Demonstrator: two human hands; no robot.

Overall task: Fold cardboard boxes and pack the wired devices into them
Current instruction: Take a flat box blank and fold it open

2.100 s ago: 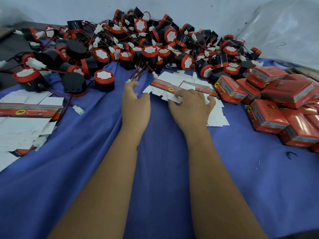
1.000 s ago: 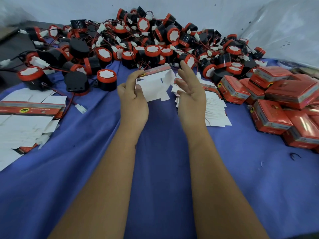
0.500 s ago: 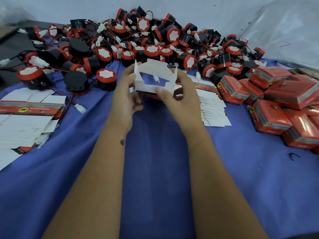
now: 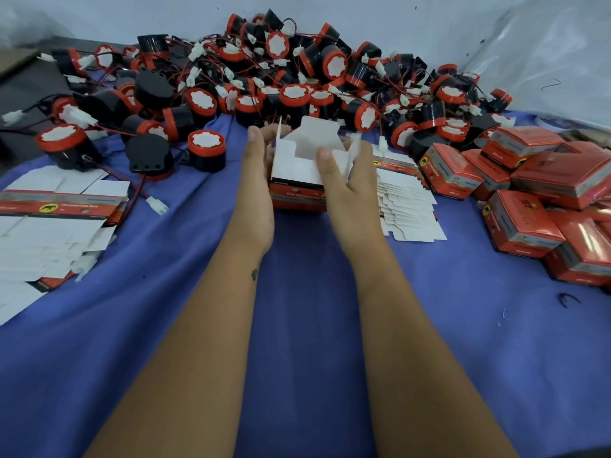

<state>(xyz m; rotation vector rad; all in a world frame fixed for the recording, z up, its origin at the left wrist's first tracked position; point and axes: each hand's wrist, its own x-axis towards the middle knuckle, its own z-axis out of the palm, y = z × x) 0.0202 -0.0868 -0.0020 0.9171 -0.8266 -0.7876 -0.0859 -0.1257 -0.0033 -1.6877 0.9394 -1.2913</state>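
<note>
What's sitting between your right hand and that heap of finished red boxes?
In the head view, a fanned stack of flat box blanks lies on the blue cloth between the right hand and the red boxes.

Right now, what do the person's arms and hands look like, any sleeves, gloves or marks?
Both forearms are bare as far as the frame shows, with no sleeves in view. The left hand and right hand wear no gloves, rings or watch. A small dark mark sits on the left forearm near the wrist.
</note>
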